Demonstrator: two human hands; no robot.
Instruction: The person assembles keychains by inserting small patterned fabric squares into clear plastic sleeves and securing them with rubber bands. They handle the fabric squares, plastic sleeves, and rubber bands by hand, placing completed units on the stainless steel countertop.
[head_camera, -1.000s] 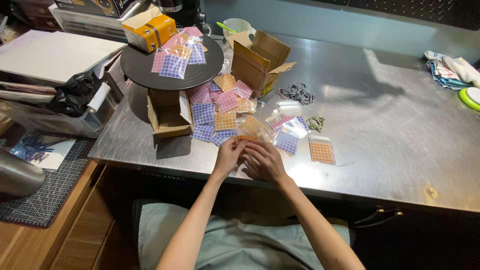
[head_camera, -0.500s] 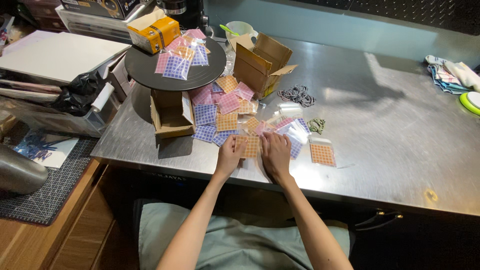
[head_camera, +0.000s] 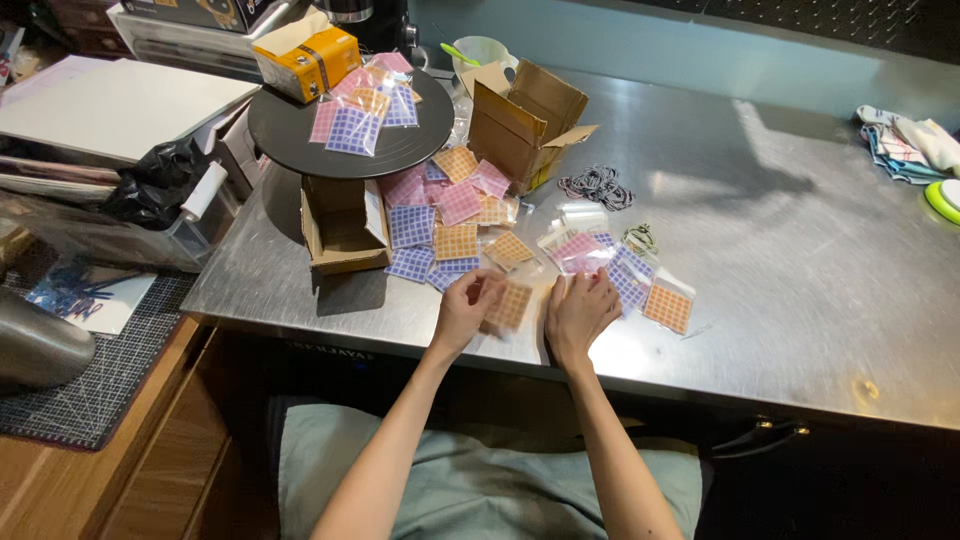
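Hands have parted; orange sticker bag (head_camera: 512, 305) beside packet pile (head_camera: 450, 215).

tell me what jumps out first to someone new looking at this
The spread of small clear bags of pink, purple and orange squares across the steel table. At its near edge the left hand and right hand hold an orange-squared bag between them.

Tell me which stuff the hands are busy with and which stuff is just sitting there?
Busy with: left hand and right hand holding a clear bag of orange squares; bagged squares pile.

Just sitting: yellow box, black elastics, folded cloths, white bowl.
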